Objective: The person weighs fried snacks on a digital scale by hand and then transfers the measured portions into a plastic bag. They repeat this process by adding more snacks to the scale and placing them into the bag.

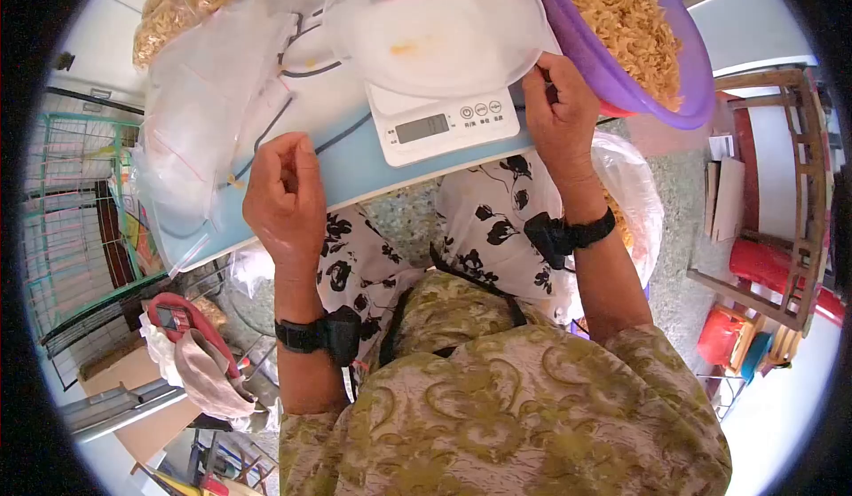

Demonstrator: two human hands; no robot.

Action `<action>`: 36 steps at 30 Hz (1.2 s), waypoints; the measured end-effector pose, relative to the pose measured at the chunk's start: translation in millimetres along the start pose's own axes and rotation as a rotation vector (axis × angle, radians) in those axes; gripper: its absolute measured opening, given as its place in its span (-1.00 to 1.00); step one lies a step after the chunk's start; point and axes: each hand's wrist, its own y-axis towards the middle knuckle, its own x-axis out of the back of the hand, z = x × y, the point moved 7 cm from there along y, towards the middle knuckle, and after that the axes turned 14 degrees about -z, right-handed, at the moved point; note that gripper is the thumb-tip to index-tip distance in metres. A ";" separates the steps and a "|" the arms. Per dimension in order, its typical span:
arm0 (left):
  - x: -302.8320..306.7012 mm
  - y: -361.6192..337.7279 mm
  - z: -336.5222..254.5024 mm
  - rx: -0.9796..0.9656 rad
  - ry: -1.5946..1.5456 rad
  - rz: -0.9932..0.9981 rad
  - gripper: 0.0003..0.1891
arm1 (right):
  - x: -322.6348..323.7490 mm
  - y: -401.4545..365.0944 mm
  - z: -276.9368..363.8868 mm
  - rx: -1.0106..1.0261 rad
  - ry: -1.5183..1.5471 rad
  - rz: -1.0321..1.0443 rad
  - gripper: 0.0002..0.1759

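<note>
A white digital kitchen scale (444, 128) sits near the table's front edge, its small display and buttons facing me. On top of it rests a shallow translucent plastic bowl (444, 57) with a small yellowish smear inside. My right hand (561, 110) is at the bowl's right rim, thumb and forefinger pinched on the edge. To the left of the scale, my left hand (286, 192) is curled closed over the table's front edge, with nothing visible in it. Clear plastic bags (200, 114) lie flat just beyond that hand.
A purple basin (697, 70) of dry golden-brown flakes (621, 26) stands at the right. Filled clear bags (191, 3) lie at the table's back left. Beside my right leg is another plastic bag (635, 190). A wire cage (71, 221) stands left; a wooden frame (803, 194) stands right.
</note>
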 end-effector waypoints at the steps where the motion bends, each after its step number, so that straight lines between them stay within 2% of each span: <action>1: -0.4 -0.2 0.7 0.020 -0.001 0.009 -0.84 | -0.3 -0.1 -0.3 0.001 -0.003 -0.002 -0.88; 15: -0.6 -1.4 3.4 0.068 -0.006 0.018 -0.85 | 0.3 0.9 2.4 0.009 -0.051 0.031 -0.88; 20: -0.6 -1.1 1.7 0.010 -0.020 -0.007 -0.85 | -0.4 0.9 1.5 0.042 -0.051 0.024 -0.89; 36: 0.4 -0.1 0.2 -0.007 -0.072 -0.020 -0.85 | -3.1 1.2 0.6 0.074 -0.077 0.020 -0.87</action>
